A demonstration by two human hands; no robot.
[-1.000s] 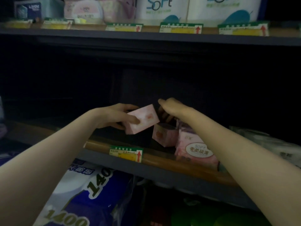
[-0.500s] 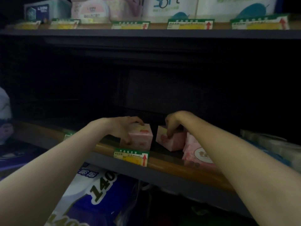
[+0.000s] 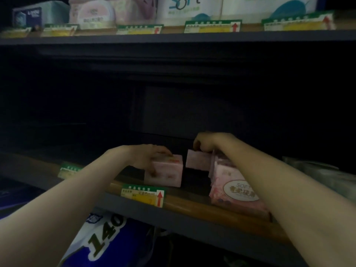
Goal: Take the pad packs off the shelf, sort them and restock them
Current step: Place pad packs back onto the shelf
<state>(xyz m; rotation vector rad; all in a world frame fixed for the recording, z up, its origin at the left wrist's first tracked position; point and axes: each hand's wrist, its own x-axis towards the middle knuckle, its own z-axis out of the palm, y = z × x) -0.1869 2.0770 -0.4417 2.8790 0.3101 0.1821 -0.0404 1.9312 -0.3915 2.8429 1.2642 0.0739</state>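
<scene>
A small pink pad pack (image 3: pixel 167 173) stands on the wooden middle shelf (image 3: pixel 188 206) near its front edge. My left hand (image 3: pixel 148 156) grips it from the top and left side. A second small pink pack (image 3: pixel 196 160) stands a little farther back and to the right. My right hand (image 3: pixel 209 141) holds that one from above, fingers curled over its far edge. A larger pink pad pack with an oval "SOFT" label (image 3: pixel 237 187) lies right of both, partly under my right forearm.
The shelf recess behind the packs is dark. Price tags (image 3: pixel 143 195) hang on the shelf front. Tissue and pad packs (image 3: pixel 189 6) fill the upper shelf. A blue-and-white "1400" paper pack (image 3: pixel 105 237) sits below. Pale plastic-wrapped goods (image 3: pixel 319 176) lie at the far right.
My left hand lowered its small pink pack from the air onto the shelf front. My right hand pushed the second small pack farther back beside the big pack.
</scene>
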